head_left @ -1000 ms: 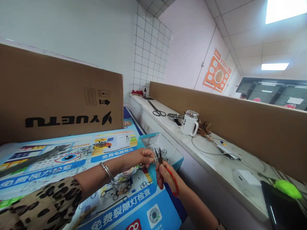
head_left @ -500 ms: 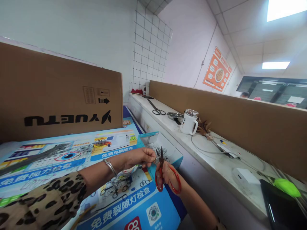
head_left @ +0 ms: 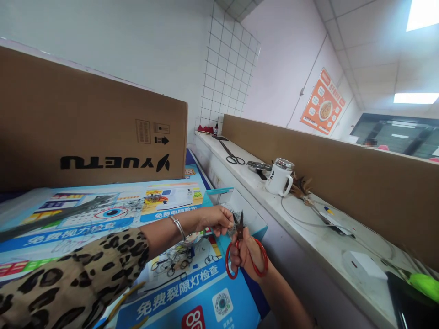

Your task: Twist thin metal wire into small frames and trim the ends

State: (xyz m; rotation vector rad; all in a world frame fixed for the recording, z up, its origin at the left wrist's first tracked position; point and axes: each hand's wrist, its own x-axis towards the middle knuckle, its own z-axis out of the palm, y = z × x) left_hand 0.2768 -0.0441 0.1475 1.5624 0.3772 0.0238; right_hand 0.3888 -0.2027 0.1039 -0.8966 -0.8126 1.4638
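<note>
The right hand [head_left: 247,253] has its fingers closed through the red loops of the small scissors [head_left: 244,246], with the dark blades pointing up toward 12 o'clock. Half a second ago the blades stood a little open in a V; now they look almost closed together. The left hand [head_left: 215,218] sits at 10 o'clock from the scissors, its fingers pinched on a thin wire piece [head_left: 234,219] that is too small to see well, and this piece touches the blades. Both hands are now a bit more to the right in the view than before, and the red loops show more fully. Under the hands lies the blue poster [head_left: 192,297] on the tabletop, with a small pile of wire rings [head_left: 171,262] at 8 o'clock from the scissors. The cardboard box [head_left: 92,123] stands behind, and the white mug [head_left: 278,179] is on the ledge at 2 o'clock, as before.
</note>
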